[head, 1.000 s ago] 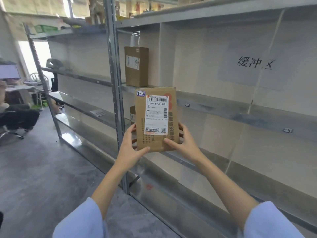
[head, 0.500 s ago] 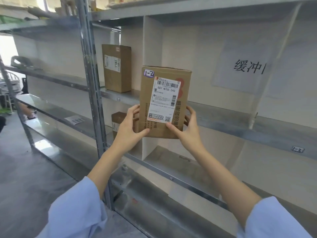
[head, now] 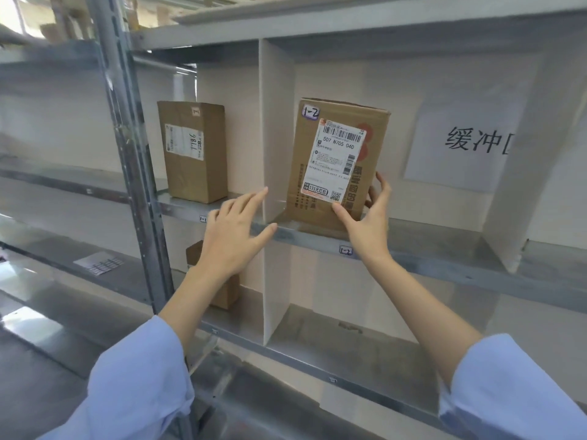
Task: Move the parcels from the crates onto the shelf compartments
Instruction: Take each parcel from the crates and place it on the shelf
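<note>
1. I see the tall brown cardboard parcel with the white address label (head: 336, 163) standing up on the grey metal shelf board (head: 444, 249). It is just to the right of the upright white divider panel (head: 274, 138), in the space with the little "1-2" tag (head: 345, 250) on its front edge. The same mark is written on the parcel's top corner.

2. My right hand (head: 365, 223) pinches the parcel low down. The thumb presses on the front face and the other fingers (head: 382, 188) curl round the right side.

3. My left hand (head: 233, 236) is left of the divider and holds nothing. Its fingers are spread wide in the air.

4. The parcel leans a little toward the divider, and I think its bottom sits close to the front edge of the shelf board. If I let go now, it could tip forward and fall to the floor.

5. It is tall and thin, so I think a small bump could knock it over. Pulling my right hand out fast may drag it with me.

6. If my left hand swings, it could hit the divider and shake the parcel.

7. The other brown cardboard box (head: 193, 150) stands left of the divider, well apart. I think it is safe.
</note>
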Demonstrator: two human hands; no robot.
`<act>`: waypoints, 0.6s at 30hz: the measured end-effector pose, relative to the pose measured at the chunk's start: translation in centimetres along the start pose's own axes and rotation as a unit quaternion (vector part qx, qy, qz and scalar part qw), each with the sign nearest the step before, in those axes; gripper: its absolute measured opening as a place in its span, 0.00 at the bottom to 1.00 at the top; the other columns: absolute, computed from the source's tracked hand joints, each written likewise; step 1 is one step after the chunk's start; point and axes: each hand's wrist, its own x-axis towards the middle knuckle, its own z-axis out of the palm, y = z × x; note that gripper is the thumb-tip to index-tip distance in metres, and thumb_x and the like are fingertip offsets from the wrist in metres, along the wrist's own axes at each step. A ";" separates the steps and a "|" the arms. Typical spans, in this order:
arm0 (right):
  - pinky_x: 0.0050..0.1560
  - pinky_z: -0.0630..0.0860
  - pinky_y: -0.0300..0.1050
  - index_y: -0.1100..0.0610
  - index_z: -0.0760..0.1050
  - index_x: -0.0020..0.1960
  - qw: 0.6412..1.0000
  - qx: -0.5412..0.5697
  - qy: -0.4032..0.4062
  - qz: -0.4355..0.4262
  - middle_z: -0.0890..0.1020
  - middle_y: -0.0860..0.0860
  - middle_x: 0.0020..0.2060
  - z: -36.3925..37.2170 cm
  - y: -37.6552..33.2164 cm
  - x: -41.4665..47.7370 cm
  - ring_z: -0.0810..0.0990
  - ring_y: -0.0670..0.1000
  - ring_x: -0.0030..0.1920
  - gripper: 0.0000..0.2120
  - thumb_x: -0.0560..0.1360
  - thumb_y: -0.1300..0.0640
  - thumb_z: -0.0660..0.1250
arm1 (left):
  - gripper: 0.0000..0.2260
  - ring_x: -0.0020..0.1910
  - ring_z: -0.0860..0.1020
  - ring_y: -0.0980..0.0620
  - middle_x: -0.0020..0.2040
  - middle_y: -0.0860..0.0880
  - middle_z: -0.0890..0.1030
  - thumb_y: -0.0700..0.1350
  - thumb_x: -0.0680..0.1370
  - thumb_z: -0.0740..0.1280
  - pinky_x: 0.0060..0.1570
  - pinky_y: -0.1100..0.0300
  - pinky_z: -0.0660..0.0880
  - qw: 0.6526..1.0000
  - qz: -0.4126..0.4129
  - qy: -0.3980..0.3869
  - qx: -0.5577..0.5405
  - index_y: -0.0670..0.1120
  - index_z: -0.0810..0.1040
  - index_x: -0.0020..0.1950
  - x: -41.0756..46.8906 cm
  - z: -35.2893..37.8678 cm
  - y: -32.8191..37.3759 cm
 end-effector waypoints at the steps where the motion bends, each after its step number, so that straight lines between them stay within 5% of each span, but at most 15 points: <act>1: 0.66 0.73 0.56 0.37 0.50 0.73 1.000 -0.008 0.005 0.006 0.72 0.37 0.69 0.6 0.3 0.6 0.76 0.41 0.64 0.42 0.71 0.48 0.76 | 0.30 0.72 0.64 0.50 0.74 0.54 0.67 0.65 0.77 0.52 0.66 0.48 0.61 1.000 0.000 -0.002 0.009 0.58 0.57 0.78 0.3 0.3 -0.8; 7: 0.66 0.73 0.60 0.37 0.49 0.73 0.999 -0.048 0.018 0.016 0.73 0.41 0.69 3.8 2.6 3.2 0.76 0.50 0.65 0.42 0.71 0.50 0.75 | 0.32 0.72 0.63 0.49 0.76 0.54 0.65 0.67 0.77 0.48 0.67 0.48 0.61 0.999 0.007 -0.032 0.036 0.57 0.57 0.79 1.5 1.9 -5.3; 18: 0.66 0.69 0.46 0.50 0.51 0.76 0.995 -0.085 0.011 0.050 0.71 0.48 0.67 7.4 5.3 5.8 0.72 0.47 0.64 0.43 0.72 0.59 0.76 | 0.32 0.74 0.61 0.49 0.78 0.53 0.61 0.66 0.76 0.50 0.71 0.45 0.58 0.998 0.007 -0.061 -0.021 0.59 0.52 0.79 1.2 4.1 -9.0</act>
